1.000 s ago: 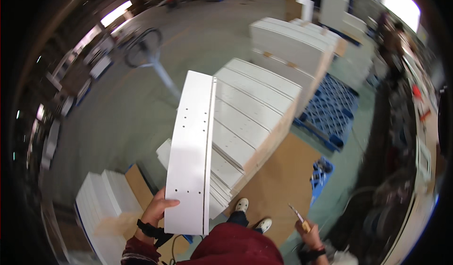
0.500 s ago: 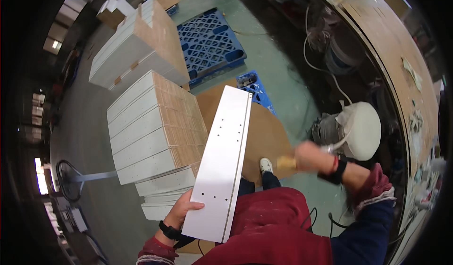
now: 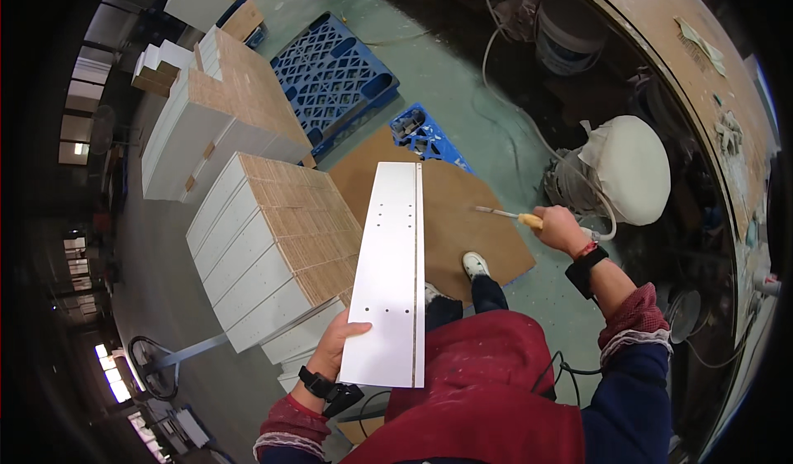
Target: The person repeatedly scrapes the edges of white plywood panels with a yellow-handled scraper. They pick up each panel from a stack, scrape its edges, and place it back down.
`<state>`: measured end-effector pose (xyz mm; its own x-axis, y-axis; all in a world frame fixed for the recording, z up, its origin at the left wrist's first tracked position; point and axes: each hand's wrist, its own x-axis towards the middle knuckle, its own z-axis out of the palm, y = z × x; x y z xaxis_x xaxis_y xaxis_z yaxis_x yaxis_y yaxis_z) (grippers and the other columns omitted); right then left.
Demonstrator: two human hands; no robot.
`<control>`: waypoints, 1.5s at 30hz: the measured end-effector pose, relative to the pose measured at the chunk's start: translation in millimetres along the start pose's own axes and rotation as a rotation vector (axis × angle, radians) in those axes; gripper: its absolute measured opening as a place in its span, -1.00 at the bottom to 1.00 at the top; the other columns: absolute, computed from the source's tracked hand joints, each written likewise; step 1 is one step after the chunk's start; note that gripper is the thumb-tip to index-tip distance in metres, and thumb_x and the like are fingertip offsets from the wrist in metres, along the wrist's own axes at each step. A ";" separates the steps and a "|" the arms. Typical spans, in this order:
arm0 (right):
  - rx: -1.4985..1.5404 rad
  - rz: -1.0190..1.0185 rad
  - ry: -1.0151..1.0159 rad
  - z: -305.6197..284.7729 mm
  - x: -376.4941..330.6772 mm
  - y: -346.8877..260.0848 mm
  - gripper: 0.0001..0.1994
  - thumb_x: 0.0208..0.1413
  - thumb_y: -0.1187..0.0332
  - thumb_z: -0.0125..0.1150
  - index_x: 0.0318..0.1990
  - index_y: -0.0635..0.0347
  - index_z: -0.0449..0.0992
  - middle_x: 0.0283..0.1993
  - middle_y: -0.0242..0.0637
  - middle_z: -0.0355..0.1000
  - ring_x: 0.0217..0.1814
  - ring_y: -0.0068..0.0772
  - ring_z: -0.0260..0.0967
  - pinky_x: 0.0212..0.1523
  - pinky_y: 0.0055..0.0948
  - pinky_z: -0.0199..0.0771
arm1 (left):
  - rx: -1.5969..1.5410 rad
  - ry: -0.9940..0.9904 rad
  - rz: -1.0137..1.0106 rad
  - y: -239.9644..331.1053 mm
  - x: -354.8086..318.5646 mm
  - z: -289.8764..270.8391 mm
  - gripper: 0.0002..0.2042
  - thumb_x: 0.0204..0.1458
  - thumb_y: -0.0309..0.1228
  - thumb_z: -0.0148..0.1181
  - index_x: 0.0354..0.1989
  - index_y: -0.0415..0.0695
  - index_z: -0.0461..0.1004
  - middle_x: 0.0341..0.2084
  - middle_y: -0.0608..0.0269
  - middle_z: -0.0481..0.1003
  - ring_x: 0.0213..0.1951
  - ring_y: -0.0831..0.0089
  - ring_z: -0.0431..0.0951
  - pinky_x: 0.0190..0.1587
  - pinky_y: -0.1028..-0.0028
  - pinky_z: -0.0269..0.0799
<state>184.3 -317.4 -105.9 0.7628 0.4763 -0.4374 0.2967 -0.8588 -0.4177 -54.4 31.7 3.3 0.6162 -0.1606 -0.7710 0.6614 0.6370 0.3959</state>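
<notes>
My left hand (image 3: 337, 347) grips the near end of a long white board (image 3: 391, 267) with small drilled holes, held out flat in front of my chest. My right hand (image 3: 561, 227) is out to the right and shut on a yellow-handled tool (image 3: 505, 214) whose thin metal blade points left, toward the board's right edge but apart from it. Below the board lies a brown sheet (image 3: 462, 216) on the floor, with my shoes on it.
Stacks of white panels (image 3: 264, 258) stand to my left, more stacks (image 3: 211, 109) farther off. Blue plastic pallets (image 3: 334, 72) lie ahead. A white-topped stool (image 3: 632, 167) and a bucket (image 3: 570, 39) stand right, beside a long wooden workbench (image 3: 686, 59). A cable trails on the floor.
My view has turned farther right and the workbench side fills more of it. The board stays in my left hand. My right hand has lifted outward, the tool's blade now showing.
</notes>
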 end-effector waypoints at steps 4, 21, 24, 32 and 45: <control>0.222 -0.609 -0.241 -8.3 -46.4 -65.3 -0.82 -0.22 0.30 0.16 -0.38 0.03 0.49 -0.49 -0.11 0.43 -0.42 -0.05 0.40 -0.38 -0.21 0.40 | -0.051 0.017 0.018 -3.9 -10.1 6.9 -0.46 -0.16 -0.54 0.08 0.07 -0.35 0.11 -0.08 -0.02 0.33 -0.08 0.23 0.40 -0.03 0.36 0.33; 0.449 -0.290 -0.076 22.1 -39.7 -37.2 -0.81 -0.20 0.26 0.21 -0.39 0.07 0.45 -0.46 -0.16 0.42 -0.41 -0.06 0.37 -0.36 -0.23 0.36 | -0.462 -0.052 0.093 -33.7 -10.5 21.1 -0.54 -0.07 -0.36 -0.05 0.00 -0.39 0.19 -0.21 -0.10 0.41 -0.24 0.19 0.49 -0.22 0.31 0.45; 0.582 -0.763 -0.255 17.9 -79.0 -74.8 -0.84 -0.20 0.35 0.20 -0.40 0.12 0.43 -0.45 -0.17 0.41 -0.41 -0.09 0.37 -0.38 -0.32 0.37 | -0.666 -0.138 0.283 -41.5 27.0 7.9 -0.61 0.00 -0.37 -0.13 -0.02 -0.37 0.23 -0.24 -0.13 0.42 -0.51 0.34 0.50 -0.62 0.52 0.43; 0.653 -0.305 0.066 42.8 -36.5 -55.7 -0.86 -0.17 0.35 0.17 -0.42 0.14 0.42 -0.45 -0.13 0.40 -0.39 -0.05 0.35 -0.35 -0.32 0.36 | -0.681 -0.060 0.351 -41.2 11.6 1.7 -0.63 0.03 -0.42 -0.11 -0.02 -0.38 0.13 -0.16 -0.14 0.36 -0.69 0.52 0.32 -0.77 0.63 0.30; 0.746 -0.284 -0.037 64.8 3.6 -35.8 -0.84 -0.26 0.41 0.25 -0.46 0.22 0.43 -0.50 -0.16 0.40 -0.43 -0.31 0.36 -0.35 -0.37 0.33 | -0.407 -0.090 0.163 -15.0 -61.2 11.9 -0.44 -0.13 -0.44 0.08 0.09 -0.35 0.09 -0.10 -0.09 0.34 -0.13 0.18 0.45 -0.12 0.30 0.42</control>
<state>139.1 -272.7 -144.2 0.6923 0.6752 -0.2545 0.0047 -0.3569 -0.9341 -97.0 23.0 50.4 0.7451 -0.0866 -0.6613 0.3412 0.9015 0.2664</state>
